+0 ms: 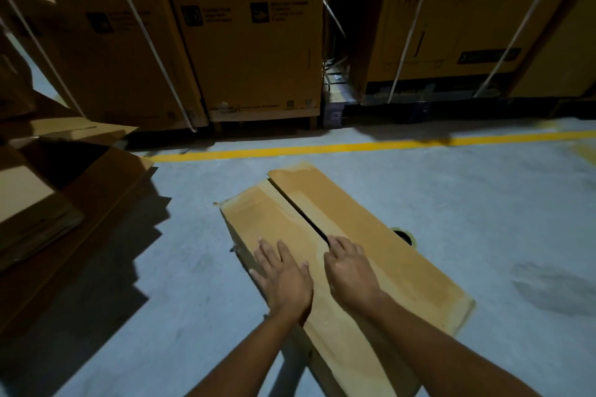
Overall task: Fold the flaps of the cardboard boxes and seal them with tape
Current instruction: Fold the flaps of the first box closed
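A long brown cardboard box (371,235) lies on the grey floor in front of me, its two top flaps folded down with a dark gap running between them. My left hand (283,274) rests flat on the left flap, fingers spread. On the seam, my right hand (350,269) has its fingertips curled at the edge of the right flap by the gap. A roll of tape (404,235) peeks out from behind the box's right edge, mostly hidden.
An open cardboard box (80,171) with raised flaps stands at the left. Tall strapped cartons (251,42) line the back behind a yellow floor line (322,148). More cartons (451,26) stand at the back right.
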A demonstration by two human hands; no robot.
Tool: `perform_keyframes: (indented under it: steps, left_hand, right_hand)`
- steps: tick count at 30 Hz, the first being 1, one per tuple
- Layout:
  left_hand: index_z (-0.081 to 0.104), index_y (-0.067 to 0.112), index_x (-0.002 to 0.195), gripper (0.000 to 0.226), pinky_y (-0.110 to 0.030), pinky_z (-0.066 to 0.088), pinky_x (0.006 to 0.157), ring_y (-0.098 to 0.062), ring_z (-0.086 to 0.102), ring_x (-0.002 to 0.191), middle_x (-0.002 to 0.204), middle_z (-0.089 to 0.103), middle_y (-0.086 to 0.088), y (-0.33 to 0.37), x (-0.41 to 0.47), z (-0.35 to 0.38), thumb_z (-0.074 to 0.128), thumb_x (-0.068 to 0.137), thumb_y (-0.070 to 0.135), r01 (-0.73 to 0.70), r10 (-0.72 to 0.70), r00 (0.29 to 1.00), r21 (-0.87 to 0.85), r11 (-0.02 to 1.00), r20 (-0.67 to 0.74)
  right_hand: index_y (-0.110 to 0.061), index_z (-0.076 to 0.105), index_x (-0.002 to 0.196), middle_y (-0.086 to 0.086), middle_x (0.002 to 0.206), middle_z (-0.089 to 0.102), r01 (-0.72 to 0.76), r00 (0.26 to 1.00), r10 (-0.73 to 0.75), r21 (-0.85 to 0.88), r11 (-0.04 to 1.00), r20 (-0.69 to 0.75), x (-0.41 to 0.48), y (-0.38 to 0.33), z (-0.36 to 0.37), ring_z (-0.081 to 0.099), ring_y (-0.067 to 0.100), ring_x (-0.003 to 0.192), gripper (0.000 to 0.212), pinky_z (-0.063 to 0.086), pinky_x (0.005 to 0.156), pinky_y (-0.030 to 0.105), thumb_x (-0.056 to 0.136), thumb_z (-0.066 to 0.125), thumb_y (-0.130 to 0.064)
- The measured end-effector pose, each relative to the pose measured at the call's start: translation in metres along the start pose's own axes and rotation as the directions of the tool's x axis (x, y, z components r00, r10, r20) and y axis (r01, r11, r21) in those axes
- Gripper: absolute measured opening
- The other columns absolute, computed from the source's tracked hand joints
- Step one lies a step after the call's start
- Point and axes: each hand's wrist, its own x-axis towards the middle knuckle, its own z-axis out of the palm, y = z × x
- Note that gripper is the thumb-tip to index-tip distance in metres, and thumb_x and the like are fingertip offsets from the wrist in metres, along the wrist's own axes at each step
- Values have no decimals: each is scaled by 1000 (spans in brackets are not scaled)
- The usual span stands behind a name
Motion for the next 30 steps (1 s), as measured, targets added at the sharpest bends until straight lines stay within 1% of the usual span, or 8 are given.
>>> perform_keyframes:
  steps: [3, 8, 10, 13, 19, 22, 26, 30]
  left_hand:
    - [10, 15, 158, 67, -56, 5, 120, -34, -6, 152, 166, -7, -15, -17, 21, -12, 32, 104, 48, -196, 193, 980, 64, 978, 47]
    - [24, 15, 154, 60, -50, 11, 121, -34, 4, 152, 165, 9, -17, -41, 64, -36, 37, 104, 46, -374, 373, 927, 181, 910, 41]
    - [23, 16, 154, 60, -47, 11, 122, -33, 3, 153, 165, 8, -16, -42, 80, -43, 40, 104, 45, -440, 435, 898, 190, 878, 68]
    - [16, 18, 156, 64, -45, 10, 122, -30, 1, 153, 166, 4, -12, -36, 98, -49, 41, 103, 44, -536, 537, 842, 183, 824, 49]
    - [1, 32, 158, 64, -49, 2, 123, -26, -15, 152, 166, -15, -6, -38, 117, -49, 30, 104, 47, -729, 739, 662, 341, 593, 130]
    - [13, 29, 158, 56, -52, 3, 122, -23, -11, 153, 167, -4, -2, -52, 120, -46, 18, 104, 44, -727, 724, 670, 339, 597, 163]
    - [38, 19, 151, 61, -54, 18, 120, -25, 14, 153, 163, 24, -6, -87, 110, -43, 12, 100, 41, -683, 683, 718, 320, 656, 132]
    - [61, 16, 115, 45, -47, 35, 110, -29, 44, 135, 142, 52, -10, -106, 99, -43, 24, 101, 39, -653, 681, 732, 251, 715, -36]
  right_hand:
    - [-13, 73, 101, 7, 120, 68, 0, 996, 7, 71, 997, -94, -16, -20, 11, 58, 26, 110, 24, 52, 89, 38, 77, 70, -16]
    - [-9, 47, 146, 10, 146, 52, -328, 939, 341, 173, 929, -51, -5, -39, 9, 48, 27, 134, 48, 41, 109, 38, 103, 43, -29]
    - [-9, 43, 148, 9, 141, 55, -432, 892, 450, 212, 877, -40, 9, -46, 8, 55, 25, 125, 53, 46, 100, 36, 106, 35, -41]
    - [-14, 55, 130, 6, 117, 61, -479, 866, 498, 201, 855, -56, 27, -45, 4, 64, 23, 98, 52, 48, 74, 34, 106, 28, -52]
    - [-15, 59, 113, 7, 103, 67, -285, 954, 299, 221, 933, -30, 46, -31, 20, 65, 28, 91, 48, 41, 70, 35, 107, 28, -51]
    - [-16, 60, 107, 9, 101, 68, -140, 984, 167, 295, 945, -66, 57, -42, 22, 65, 30, 89, 42, 43, 72, 37, 107, 31, -47]
    - [-14, 64, 105, 12, 101, 70, 121, 992, -104, 324, 938, -69, 72, -65, 27, 64, 37, 88, 40, 46, 74, 41, 106, 32, -39]
    - [-13, 66, 89, 10, 78, 66, 256, 950, -200, 234, 938, -240, 72, -75, 31, 62, 35, 60, 27, 44, 53, 35, 98, 49, -32]
